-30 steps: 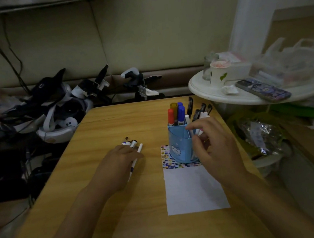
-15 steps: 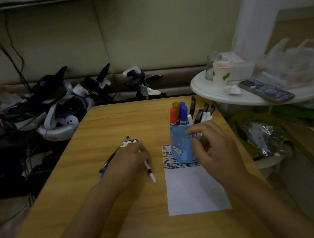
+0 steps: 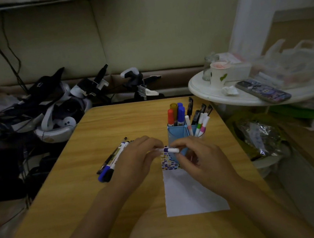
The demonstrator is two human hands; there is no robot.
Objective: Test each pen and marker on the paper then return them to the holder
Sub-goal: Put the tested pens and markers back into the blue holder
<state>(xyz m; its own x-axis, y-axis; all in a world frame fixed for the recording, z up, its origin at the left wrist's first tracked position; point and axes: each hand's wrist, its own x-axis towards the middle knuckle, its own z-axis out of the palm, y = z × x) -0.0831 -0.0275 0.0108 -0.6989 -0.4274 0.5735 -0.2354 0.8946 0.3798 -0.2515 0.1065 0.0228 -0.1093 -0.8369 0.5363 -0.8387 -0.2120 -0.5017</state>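
Both hands meet over the far end of the paper (image 3: 190, 194), each pinching one end of a slim white marker (image 3: 168, 150) that lies level between them. The left hand (image 3: 137, 159) has its fingers (image 3: 155, 142) curled, with thumb and forefinger closed on the marker's left end. The right hand (image 3: 204, 158) pinches the white cap end between thumb and forefinger; its other fingers curl loosely below. A blue band shows on the marker in the gap between the two sets of fingers.

Directly behind the right fingers, and partly hidden by them, stands the blue holder (image 3: 177, 134) at the far edge of the paper. It carries red, yellow and blue markers on its left side, and black pens and white markers with coloured bands on its right. Beneath the fingers the paper's far end is covered in rows of small coloured dots; the part nearer the wrists is blank white.

Just left of the left fingers, a loose bunch of pens (image 3: 112, 159) lies on the wooden desk (image 3: 88, 211), slanting from far right to near left, their dark and blue ends toward the person. Whether the left hand touches them I cannot tell.

To the right of the right hand, well apart, a round white side table (image 3: 207, 91) holds a paper cup (image 3: 218, 76) and a phone (image 3: 263, 93).
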